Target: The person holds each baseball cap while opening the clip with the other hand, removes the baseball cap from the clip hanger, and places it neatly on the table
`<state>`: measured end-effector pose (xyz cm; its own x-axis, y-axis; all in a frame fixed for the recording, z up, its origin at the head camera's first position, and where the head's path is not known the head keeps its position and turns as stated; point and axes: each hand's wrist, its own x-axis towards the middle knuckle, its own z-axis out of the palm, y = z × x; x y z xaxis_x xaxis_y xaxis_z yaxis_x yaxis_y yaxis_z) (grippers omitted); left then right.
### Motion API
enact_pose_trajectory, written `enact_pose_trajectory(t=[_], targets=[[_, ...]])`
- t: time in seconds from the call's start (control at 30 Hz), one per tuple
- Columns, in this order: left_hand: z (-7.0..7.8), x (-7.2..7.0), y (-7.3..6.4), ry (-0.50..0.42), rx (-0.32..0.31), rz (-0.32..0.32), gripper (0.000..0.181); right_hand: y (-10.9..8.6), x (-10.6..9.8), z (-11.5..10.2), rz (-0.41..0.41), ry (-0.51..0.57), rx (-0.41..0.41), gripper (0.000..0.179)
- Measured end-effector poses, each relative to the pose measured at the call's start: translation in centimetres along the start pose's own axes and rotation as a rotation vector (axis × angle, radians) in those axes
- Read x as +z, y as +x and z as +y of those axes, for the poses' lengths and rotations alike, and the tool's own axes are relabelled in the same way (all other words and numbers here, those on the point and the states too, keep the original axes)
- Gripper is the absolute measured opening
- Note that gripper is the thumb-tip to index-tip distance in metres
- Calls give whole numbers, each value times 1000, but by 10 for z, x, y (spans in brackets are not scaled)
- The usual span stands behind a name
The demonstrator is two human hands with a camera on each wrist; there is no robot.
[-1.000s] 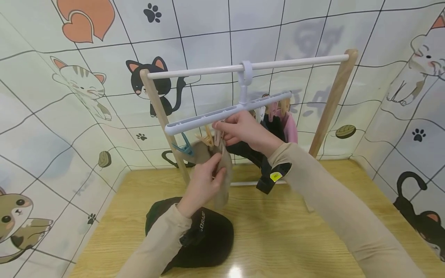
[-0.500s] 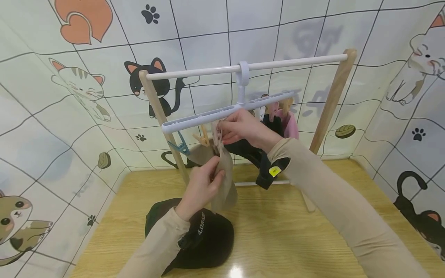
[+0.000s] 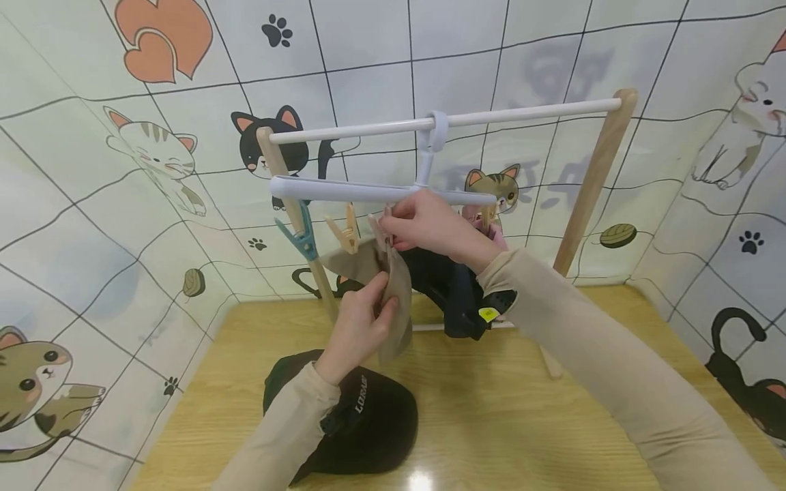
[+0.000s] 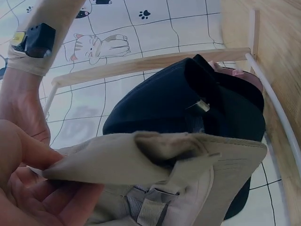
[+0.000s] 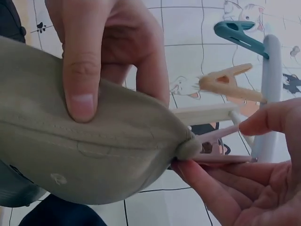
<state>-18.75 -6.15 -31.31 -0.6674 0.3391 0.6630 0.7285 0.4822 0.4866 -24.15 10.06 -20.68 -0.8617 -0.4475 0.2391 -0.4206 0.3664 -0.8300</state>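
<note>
A beige cap (image 3: 400, 300) hangs beneath the pale hanger bar (image 3: 344, 191). My left hand (image 3: 362, 324) pinches the cap's fabric between thumb and fingers. In the right wrist view my left thumb (image 5: 82, 94) lies on top of that fabric. My right hand (image 3: 430, 225) pinches a pink clothespin (image 5: 214, 146) by its handles, and the cap's tip sits at the clothespin's mouth. To the left on the bar hang a teal clothespin (image 3: 301, 235) and a yellow clothespin (image 3: 345, 232), with no fabric in either. The left wrist view shows the cap's back strap (image 4: 151, 211).
A wooden rack (image 3: 589, 184) carries the hanger on its white top rail (image 3: 522, 111). Dark caps (image 3: 454, 293) hang behind my right hand, with pink fabric (image 3: 496, 235) farther right. A black cap (image 3: 374, 423) lies on the wooden table (image 3: 491, 423) below my left forearm.
The hanger bar has swung round: its left end has gone up in view, its right end down. The hanging caps at right shifted with it. Both hands keep their holds.
</note>
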Motion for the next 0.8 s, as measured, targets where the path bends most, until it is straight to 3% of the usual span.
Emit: enact_pose_trajectory(t=[0.13,0.23,0.43,0.5,0.67,0.8], targets=[[1,2,-1,22,-15,2,19,-2,7,0,76,-144,-75,38],[2,5,-3,93,-5,10,19,-2,14,3,159,-245,-99,47],[4,10,-3,104,32,18,19,-1,19,6,219,-281,-84,49],[5,10,-3,88,36,21,20,0,18,7,190,-223,-43,49],[5,10,-5,39,35,32,24,6,12,7,73,68,99,43],[3,12,-9,-64,-4,-22,24,11,11,6,3,249,132,36]])
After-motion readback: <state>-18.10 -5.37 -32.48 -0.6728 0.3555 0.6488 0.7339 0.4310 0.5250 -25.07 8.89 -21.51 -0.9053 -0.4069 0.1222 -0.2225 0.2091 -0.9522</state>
